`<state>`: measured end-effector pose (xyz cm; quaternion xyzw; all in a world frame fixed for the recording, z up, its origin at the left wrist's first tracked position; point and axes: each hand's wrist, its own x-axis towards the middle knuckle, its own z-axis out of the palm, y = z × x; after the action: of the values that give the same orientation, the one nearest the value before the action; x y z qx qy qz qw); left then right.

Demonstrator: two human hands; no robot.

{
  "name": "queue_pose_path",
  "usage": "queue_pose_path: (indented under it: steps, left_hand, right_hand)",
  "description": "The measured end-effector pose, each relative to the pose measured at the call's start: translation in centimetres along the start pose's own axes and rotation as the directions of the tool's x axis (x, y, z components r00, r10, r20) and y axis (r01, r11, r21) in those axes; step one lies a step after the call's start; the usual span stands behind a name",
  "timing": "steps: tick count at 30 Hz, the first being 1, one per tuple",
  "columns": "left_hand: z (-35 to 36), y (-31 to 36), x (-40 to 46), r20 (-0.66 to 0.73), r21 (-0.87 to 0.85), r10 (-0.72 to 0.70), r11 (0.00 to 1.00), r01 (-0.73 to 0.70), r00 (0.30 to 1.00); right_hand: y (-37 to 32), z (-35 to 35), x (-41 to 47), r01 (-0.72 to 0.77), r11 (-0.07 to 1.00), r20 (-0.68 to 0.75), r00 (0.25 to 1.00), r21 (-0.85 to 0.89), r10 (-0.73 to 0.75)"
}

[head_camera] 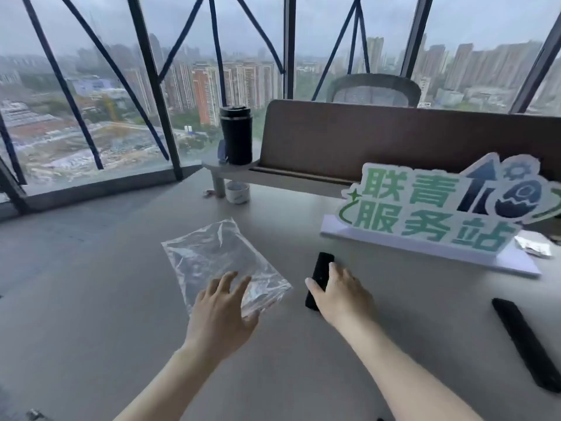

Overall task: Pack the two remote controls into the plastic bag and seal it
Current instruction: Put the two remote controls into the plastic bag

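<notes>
A clear plastic bag [212, 256] lies flat on the grey table [91, 299], its near corner under my left hand [221, 311], whose fingers are spread over it. A short black remote [322, 268] lies just right of the bag; my right hand [340, 296] rests on its near half with thumb and fingers closing around its sides. A longer black remote [525, 341] lies alone at the right edge of the table, away from both hands.
A standing green-and-white sign [434, 208] on a white base stands behind the short remote. A brown desk divider [394, 141], a black tumbler [236, 135] on a small shelf and a white cup [237, 192] sit further back. Crumpled foil [534, 246] lies at the right.
</notes>
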<state>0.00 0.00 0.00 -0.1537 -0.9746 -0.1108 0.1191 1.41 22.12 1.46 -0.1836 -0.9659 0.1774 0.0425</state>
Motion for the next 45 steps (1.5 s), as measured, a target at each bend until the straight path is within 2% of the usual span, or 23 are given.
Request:
queue_pose_path:
  steps: [3, 6, 9, 11, 13, 15, 17, 19, 21, 23, 27, 28, 32, 35, 36, 38, 41, 43, 45]
  left_hand:
    - [1.1, -1.0, -0.2, -0.054, 0.041, 0.066, 0.997, -0.064, 0.996]
    - [1.1, -1.3, -0.2, -0.042, 0.047, 0.024, 0.999, -0.022, 0.999]
    - [0.3, -1.4, -0.4, -0.073, -0.023, 0.032, 0.999, -0.034, 0.997]
    - [-0.3, -1.2, -0.4, -0.08, -0.065, 0.055, 0.996, -0.06, 0.995]
    - [-1.2, -0.3, -0.6, -0.093, -0.102, 0.085, 0.99, -0.095, 0.992]
    - [-2.1, 1.2, -0.6, -0.132, -0.125, 0.104, 0.985, -0.121, 0.986]
    - [-3.0, 3.5, -0.3, -0.156, -0.172, 0.1, 0.977, -0.127, 0.983]
    - [-3.7, 6.3, -0.1, -0.16, -0.209, 0.123, 0.965, -0.156, 0.979]
    - [-3.9, 9.0, -0.1, -0.161, -0.233, 0.149, 0.955, -0.185, 0.976]
    - [-3.5, 10.9, -0.5, -0.172, -0.309, 0.164, 0.927, -0.211, 0.971]
    - [-2.2, 12.3, -1.7, -0.142, -0.428, 0.115, 0.888, -0.165, 0.983]
    - [-2.0, 12.3, -1.9, -0.139, -0.438, 0.1, 0.886, -0.152, 0.985]
    - [-0.9, 11.8, -2.2, -0.128, -0.445, 0.069, 0.887, -0.12, 0.989]
    - [-0.2, 11.9, -2.7, -0.114, -0.443, 0.062, 0.89, -0.107, 0.991]
    - [-0.1, 12.1, -3.0, -0.111, -0.451, 0.059, 0.887, -0.103, 0.992]
    - [0.0, 13.0, -3.5, -0.096, -0.464, 0.053, 0.881, -0.092, 0.994]
    - [0.4, 14.8, -4.5, -0.092, -0.466, 0.094, 0.876, -0.126, 0.991]
    - [0.7, 16.0, -5.5, -0.092, -0.46, 0.103, 0.877, -0.135, 0.99]
    - [1.1, 16.6, -6.5, -0.086, -0.46, 0.077, 0.881, -0.109, 0.993]
  right_hand:
    - [-0.9, 1.4, 0.1, -0.075, 0.997, -0.007, 0.997, 0.012, 0.075]
    - [-1.6, 2.0, -0.2, -0.146, 0.988, 0.026, 0.989, 0.052, 0.145]
    - [-0.5, 1.7, -0.4, -0.187, 0.974, 0.076, 0.981, 0.129, 0.179]
    - [1.1, 0.7, -0.9, -0.194, 0.928, 0.116, 0.979, 0.318, 0.165]
    - [2.4, -1.8, -2.4, -0.14, 0.813, 0.131, 0.988, 0.566, 0.079]
    - [3.9, -5.2, -4.3, -0.101, 0.687, 0.138, 0.99, 0.72, 0.0]
    - [5.0, -8.8, -6.5, -0.106, 0.669, 0.232, 0.967, 0.736, -0.102]
    - [5.8, -11.2, -8.1, -0.111, 0.72, 0.338, 0.924, 0.685, -0.18]
    - [6.0, -11.8, -8.7, -0.108, 0.784, 0.403, 0.895, 0.611, -0.191]
    - [5.4, -10.6, -8.8, -0.134, 0.794, 0.417, 0.895, 0.592, -0.16]
    - [4.8, -6.8, -8.9, -0.194, 0.648, 0.341, 0.934, 0.737, -0.108]
    - [5.0, -6.4, -9.2, -0.191, 0.641, 0.313, 0.946, 0.744, -0.082]
    - [8.3, -7.2, -10.4, -0.099, 0.744, 0.134, 0.991, 0.661, 0.012]
    - [12.2, -9.5, -11.7, -0.031, 0.905, 0.053, 0.999, 0.424, 0.009]
    - [13.3, -10.3, -12.4, -0.011, 0.949, 0.076, 0.997, 0.316, -0.013]
    - [14.8, -11.4, -14.1, 0.019, 0.995, 0.229, 0.973, 0.098, -0.041]
    - [15.9, -11.7, -17.0, 0.088, 0.981, 0.461, 0.888, -0.171, 0.001]
    - [16.5, -11.0, -18.7, 0.126, 0.948, 0.486, 0.873, -0.294, 0.035]
    - [17.0, -10.1, -19.8, 0.147, 0.94, 0.487, 0.873, -0.308, 0.023]
